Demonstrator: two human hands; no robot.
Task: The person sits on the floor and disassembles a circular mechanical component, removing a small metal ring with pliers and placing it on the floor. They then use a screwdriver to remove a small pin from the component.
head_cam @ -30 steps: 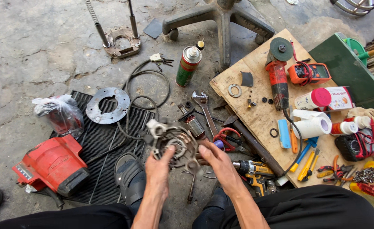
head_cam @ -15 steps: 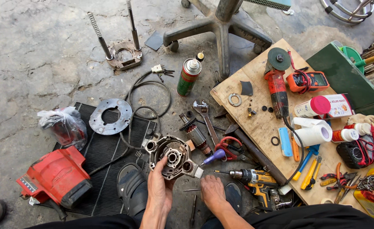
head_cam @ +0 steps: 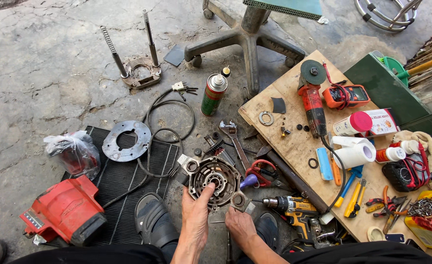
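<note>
- The round grey cast-metal motor housing [head_cam: 213, 177], ribbed and open in the middle, is lying in the lower centre of the frame, on the concrete beside the black ribbed mat [head_cam: 123, 188].
- Compared with a second ago, I am seeing it shifted: it was sitting between both palms, and now it is lying a little further out, face up, with the hands drawn back toward me.
- I am reading that as the housing having been set down and steadied, not carried.
- My left hand [head_cam: 195, 215] is resting half open, fingers stretched forward, thumb and fingertips touching the housing's near rim without closing round it.
- My right hand [head_cam: 240, 222] is curling loosely, its fingertips pinching a small grey square metal piece [head_cam: 239, 200] sitting just beside the housing's lower right edge.
- A red-handled pair of pliers [head_cam: 261, 172] and a yellow-and-black cordless drill [head_cam: 289, 208] are lying just to the right.
- A red plastic tool casing [head_cam: 64, 212] is sitting in the lower left.
</note>
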